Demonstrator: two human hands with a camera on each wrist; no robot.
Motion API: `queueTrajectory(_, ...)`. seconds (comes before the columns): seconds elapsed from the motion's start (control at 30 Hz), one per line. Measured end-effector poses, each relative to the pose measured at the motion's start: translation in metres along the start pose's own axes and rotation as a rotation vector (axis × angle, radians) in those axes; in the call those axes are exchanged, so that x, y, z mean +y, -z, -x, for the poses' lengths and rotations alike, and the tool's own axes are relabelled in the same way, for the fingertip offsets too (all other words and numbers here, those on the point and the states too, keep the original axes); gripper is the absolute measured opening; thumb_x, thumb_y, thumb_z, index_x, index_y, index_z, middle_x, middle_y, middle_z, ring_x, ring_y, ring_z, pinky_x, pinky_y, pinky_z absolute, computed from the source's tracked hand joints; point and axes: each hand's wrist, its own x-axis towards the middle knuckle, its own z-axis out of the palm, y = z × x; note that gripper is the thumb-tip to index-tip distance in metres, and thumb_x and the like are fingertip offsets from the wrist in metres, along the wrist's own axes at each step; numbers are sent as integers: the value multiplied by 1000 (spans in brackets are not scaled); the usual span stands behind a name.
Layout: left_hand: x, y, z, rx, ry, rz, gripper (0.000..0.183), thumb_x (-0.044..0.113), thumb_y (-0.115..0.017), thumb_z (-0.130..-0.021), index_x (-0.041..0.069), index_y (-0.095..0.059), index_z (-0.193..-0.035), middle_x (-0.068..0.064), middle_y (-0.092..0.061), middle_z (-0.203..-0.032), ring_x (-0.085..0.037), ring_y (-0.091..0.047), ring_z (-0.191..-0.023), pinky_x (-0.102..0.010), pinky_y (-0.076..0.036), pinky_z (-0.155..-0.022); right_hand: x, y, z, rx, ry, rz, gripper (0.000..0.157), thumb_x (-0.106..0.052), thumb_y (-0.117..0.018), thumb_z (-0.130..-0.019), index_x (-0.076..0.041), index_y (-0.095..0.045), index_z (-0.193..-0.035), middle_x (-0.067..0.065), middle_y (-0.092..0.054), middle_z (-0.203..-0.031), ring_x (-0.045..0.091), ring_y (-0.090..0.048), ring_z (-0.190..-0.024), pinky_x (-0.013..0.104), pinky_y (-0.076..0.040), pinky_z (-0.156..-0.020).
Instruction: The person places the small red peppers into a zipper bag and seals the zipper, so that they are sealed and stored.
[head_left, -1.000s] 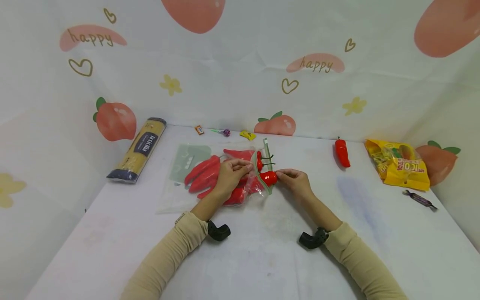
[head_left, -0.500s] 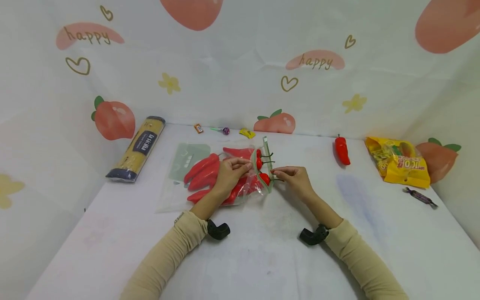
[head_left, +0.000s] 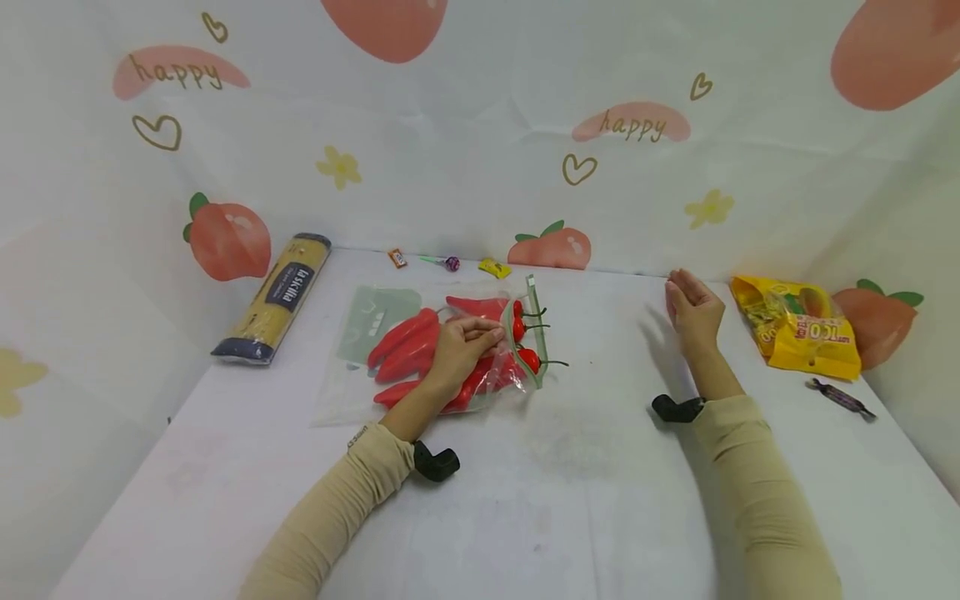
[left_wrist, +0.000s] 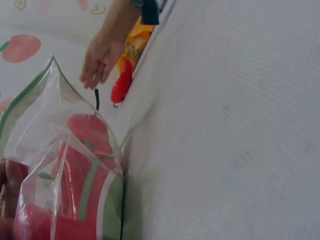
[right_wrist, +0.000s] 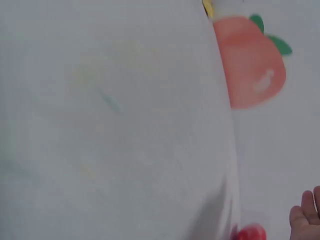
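A clear zip bag (head_left: 352,396) with a green-edged mouth lies in the middle of the table, with several red chili peppers (head_left: 408,354) inside. Some dark stems poke out of its open mouth on the right. My left hand (head_left: 459,354) pinches the bag's upper film near the mouth; its fingertips partly show in the left wrist view. Over at the back right, my right hand (head_left: 696,312) hovers with extended fingers above a loose red pepper (left_wrist: 122,84), which it hides in the head view. The right wrist view catches that pepper (right_wrist: 251,232) apart from the fingers (right_wrist: 306,210).
A pasta pack (head_left: 273,300) lies at the left. Along the back are an orange candy (head_left: 397,258), a lollipop (head_left: 452,263) and a yellow candy (head_left: 495,267). To the right sit a yellow candy bag (head_left: 802,329) and a dark wrapped candy (head_left: 842,398). A printed cloth wall stands behind.
A pepper at the bag mouth slid further in, and my right hand left it, moving right and back to the loose pepper. My left hand stays on the bag.
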Motion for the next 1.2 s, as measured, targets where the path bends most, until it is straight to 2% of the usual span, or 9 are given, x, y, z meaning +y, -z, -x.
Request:
queueTrajectory(0.07, -1, -1, 0, 0, -3, -1, 19, 8, -62, -86, -4, -65, -101, -8, -70, -87, -8, -66, -69, -23, -56, -70, -6, 6, -10, 52, -39, 63, 48, 0, -61, -83, -2, -50, -130, 1, -65, -116, 6, -60, -105, 11, -46, -87)
queueTrajectory(0.17, -1, -2, 1, 3, -2, 2, 19, 9, -63, -86, -3, -66, -101, -10, -70, -88, -9, -66, -70, -24, -56, -70, -9, 15, -23, 115, -50, 195, 49, -9, -60, -87, -7, -46, -134, 1, -52, -134, 7, -49, -122, 11, -35, -101)
queueTrajectory(0.27, -3, -4, 2, 2, -3, -8, 19, 10, -63, -86, -1, -66, -100, -10, -70, -90, -9, -66, -71, -23, -56, -71, -8, 25, -33, 177, -90, 254, 50, -15, -58, -89, -13, -44, -136, -3, -48, -138, 7, -42, -129, 15, -27, -108)
queueTrajectory(0.47, -5, -6, 4, -11, 2, -11, 20, 9, -62, -86, -3, -65, -102, -10, -70, -90, -8, -66, -71, -23, -56, -70, 2, 39, -40, 261, -129, 442, 48, -18, -58, -89, -15, -46, -135, -2, -48, -138, 8, -43, -127, 17, -29, -109)
queueTrajectory(0.63, -4, -6, 4, -9, 2, 5, 20, 8, -62, -86, -4, -65, -102, -9, -70, -88, -8, -65, -70, -22, -56, -69, 9, 41, -42, 204, -231, 532, 56, -21, -57, -89, -18, -36, -141, -1, -36, -146, 10, -34, -135, 20, -27, -111)
queueTrajectory(0.73, -3, -5, 4, -9, -2, 2, 20, 8, -62, -86, -4, -65, -102, -8, -69, -88, -8, -65, -70, -22, -56, -70, 13, 40, -42, 161, -261, 605, 60, -22, -54, -90, -18, -28, -144, 0, -29, -150, 12, -28, -138, 22, -23, -112)
queueTrajectory(0.97, -2, -2, 1, -3, -10, 4, 20, 8, -62, -86, -4, -65, -101, -9, -70, -88, -8, -66, -70, -22, -56, -69, 17, 33, -43, 70, -211, 749, 62, -22, -52, -92, -12, -21, -145, 6, -25, -151, 19, -25, -139, 28, -21, -114)
queueTrajectory(1.07, -2, 0, 0, -3, -6, -2, 20, 9, -62, -86, -3, -65, -102, -10, -70, -90, -8, -66, -70, -23, -56, -70, 21, 29, -42, 50, -195, 736, 60, -22, -51, -93, -11, -22, -144, 6, -26, -150, 20, -26, -139, 28, -22, -114)
queueTrajectory(1.2, -2, 2, -1, -3, 2, 1, 20, 9, -62, -86, -3, -65, -102, -9, -70, -90, -8, -66, -71, -23, -56, -72, 24, 17, -39, 47, -151, 633, 58, -17, -52, -92, -12, -26, -143, 6, -29, -149, 17, -30, -137, 25, -24, -113)
